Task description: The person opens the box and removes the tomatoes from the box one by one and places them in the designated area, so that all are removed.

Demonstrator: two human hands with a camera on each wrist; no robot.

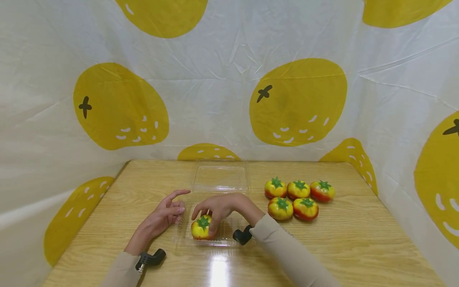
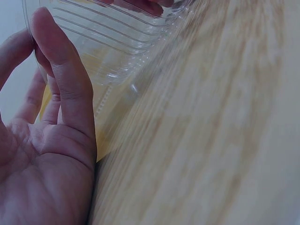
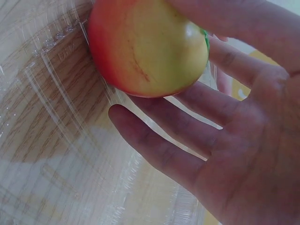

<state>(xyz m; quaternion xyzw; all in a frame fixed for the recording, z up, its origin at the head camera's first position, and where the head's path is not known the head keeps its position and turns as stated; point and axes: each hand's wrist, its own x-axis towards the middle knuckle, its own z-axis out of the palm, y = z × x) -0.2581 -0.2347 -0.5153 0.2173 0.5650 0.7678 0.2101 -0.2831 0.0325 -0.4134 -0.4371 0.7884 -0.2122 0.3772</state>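
A clear plastic clamshell box stands on the table, its lid [image 1: 220, 178] folded back and its base [image 1: 229, 242] nearer me. In the base's left part sits a yellow-and-red artificial tomato [image 1: 201, 229] with a green star-shaped top. My right hand [image 1: 219, 208] reaches over from the right and holds this tomato, thumb on one side and fingers on the other. The right wrist view shows the fingers below the tomato [image 3: 145, 51]. At the box's left side, my left hand [image 1: 165, 215] touches the rim with relaxed fingers, the index finger extended.
Several more tomatoes [image 1: 281, 209] stand in two rows on the wooden table [image 1: 344, 247], right of the box. A white cloth [image 1: 215, 99] with yellow fruit prints hangs behind and at both sides. Each wrist wears a black camera mount [image 1: 150, 259].
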